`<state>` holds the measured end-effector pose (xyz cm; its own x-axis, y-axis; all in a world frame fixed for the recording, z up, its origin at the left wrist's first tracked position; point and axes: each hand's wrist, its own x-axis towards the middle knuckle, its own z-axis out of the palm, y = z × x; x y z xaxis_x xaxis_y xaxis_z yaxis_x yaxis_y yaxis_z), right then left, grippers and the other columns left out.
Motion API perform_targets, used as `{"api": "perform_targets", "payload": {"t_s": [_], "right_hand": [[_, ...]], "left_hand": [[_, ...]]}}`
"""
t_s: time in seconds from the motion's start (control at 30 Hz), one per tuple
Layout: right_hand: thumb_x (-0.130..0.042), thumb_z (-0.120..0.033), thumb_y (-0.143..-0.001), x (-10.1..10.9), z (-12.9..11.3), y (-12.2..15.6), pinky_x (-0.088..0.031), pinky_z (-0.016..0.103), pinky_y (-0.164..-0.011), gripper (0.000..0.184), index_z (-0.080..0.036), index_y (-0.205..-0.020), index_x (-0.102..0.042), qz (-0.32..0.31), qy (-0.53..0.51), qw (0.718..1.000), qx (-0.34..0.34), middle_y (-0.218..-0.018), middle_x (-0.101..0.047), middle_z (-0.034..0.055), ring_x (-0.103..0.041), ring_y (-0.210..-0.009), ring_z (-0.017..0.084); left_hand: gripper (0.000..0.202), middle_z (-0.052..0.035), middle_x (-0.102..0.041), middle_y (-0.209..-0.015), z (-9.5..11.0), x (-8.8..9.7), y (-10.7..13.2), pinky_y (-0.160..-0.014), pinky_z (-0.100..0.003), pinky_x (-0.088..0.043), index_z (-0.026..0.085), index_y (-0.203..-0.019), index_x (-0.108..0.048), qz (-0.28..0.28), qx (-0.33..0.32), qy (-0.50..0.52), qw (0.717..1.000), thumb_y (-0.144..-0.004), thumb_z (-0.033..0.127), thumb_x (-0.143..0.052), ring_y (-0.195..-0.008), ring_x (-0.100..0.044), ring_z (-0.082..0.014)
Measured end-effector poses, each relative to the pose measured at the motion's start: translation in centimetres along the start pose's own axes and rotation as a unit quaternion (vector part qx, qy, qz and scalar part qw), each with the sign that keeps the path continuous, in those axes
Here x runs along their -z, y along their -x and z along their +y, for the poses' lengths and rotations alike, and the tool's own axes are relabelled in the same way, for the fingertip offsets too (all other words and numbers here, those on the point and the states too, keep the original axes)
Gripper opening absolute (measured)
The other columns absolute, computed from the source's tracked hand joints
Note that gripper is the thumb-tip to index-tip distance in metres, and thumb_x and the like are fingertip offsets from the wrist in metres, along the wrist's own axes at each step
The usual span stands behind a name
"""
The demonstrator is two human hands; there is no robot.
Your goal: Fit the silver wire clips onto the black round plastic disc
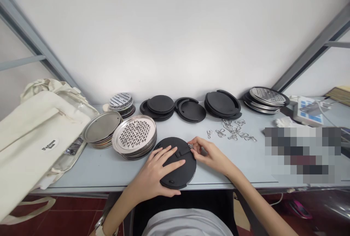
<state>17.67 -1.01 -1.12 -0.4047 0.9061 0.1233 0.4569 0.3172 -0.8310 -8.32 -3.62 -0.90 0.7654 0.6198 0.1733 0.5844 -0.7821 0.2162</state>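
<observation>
A round black plastic disc [188, 168] lies flat on the table in front of me, with a short black strap [182, 152] across its upper part. My left hand [160, 170] rests on the disc with its fingers spread, holding nothing. My right hand [207, 155] pinches a small metal clip [190, 146] at the end of the strap, at the disc's far edge. Several similar metal clips [232, 130] lie in a loose heap to the right, apart from both hands.
Stacks of steel grater plates [133, 137] and black discs [160, 106] stand along the pale table's [240, 166] back. A cream canvas bag [41, 130] lies at the left. At the right sit a boxed device [308, 111] and a crumpled white item [284, 122].
</observation>
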Motion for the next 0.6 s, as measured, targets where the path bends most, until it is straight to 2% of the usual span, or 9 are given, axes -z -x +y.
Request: {"api": "perform_targets", "payload": {"t_s": [0.6], "right_hand": [[-0.048,-0.023,-0.090,-0.02,-0.35,-0.08,-0.036,0.023,-0.059,0.011,-0.020,-0.101,-0.050,-0.021,-0.006,1.000,-0.002,-0.071,-0.045,-0.0050,-0.040,-0.062,0.012]], "left_hand": [[0.084,-0.0030,-0.024,-0.155,-0.02,-0.05,-0.10,-0.111,-0.048,-0.026,0.035,-0.142,-0.036,0.011,-0.002,0.008,1.000,-0.070,0.050,-0.076,-0.139,-0.028,-0.0299]]}}
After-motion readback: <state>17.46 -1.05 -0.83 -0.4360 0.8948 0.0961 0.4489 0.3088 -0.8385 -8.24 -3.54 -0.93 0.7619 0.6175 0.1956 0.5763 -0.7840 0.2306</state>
